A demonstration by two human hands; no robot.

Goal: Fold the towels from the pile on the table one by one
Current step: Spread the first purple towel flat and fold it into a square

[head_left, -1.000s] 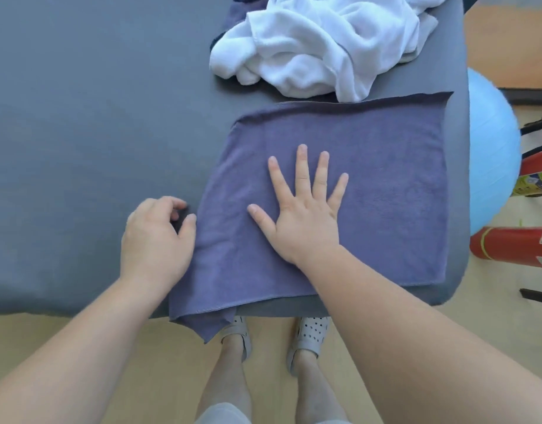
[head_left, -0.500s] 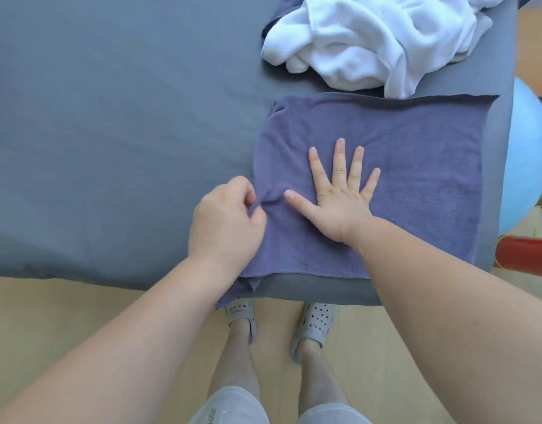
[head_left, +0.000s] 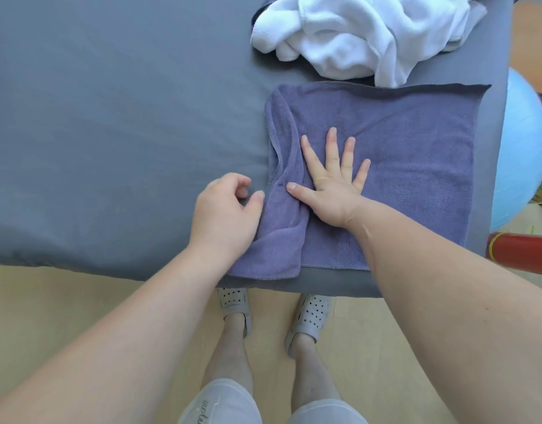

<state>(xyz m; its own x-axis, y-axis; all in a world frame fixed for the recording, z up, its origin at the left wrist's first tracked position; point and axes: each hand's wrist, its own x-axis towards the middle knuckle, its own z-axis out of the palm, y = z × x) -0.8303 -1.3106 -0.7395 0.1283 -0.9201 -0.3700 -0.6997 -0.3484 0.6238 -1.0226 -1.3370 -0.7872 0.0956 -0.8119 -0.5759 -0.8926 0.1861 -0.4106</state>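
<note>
One purple towel (head_left: pixel 401 166) lies spread on the near right part of the grey table (head_left: pixel 110 117), its near hem close to the table's front edge and its right hem close to the table's right edge. A narrow strip along its left side is turned over onto itself, making one rumpled, doubled band from the far left corner down to the near hem. Two hands are at this towel. The right hand (head_left: pixel 334 185) lies palm down on it just right of that band, all five fingers straight and spread wide, the thumb tip resting on the folded strip. The left hand (head_left: pixel 227 212) sits at the towel's left edge with its fingers loosely curled; bare table shows in the gap between forefinger and thumb, so it grips nothing, though the thumb tip touches the towel's edge and the heel of the hand covers the band's near corner. Beyond the towel is one heap of white towels (head_left: pixel 355 35), crumpled, its near fringe overlapping the purple towel's far hem; how many pieces it holds cannot be told. Off the table's right side are one pale blue ball (head_left: pixel 520 148) and one red cylinder (head_left: pixel 520 255). Below the table edge stand two perforated white shoes (head_left: pixel 234 304).
</note>
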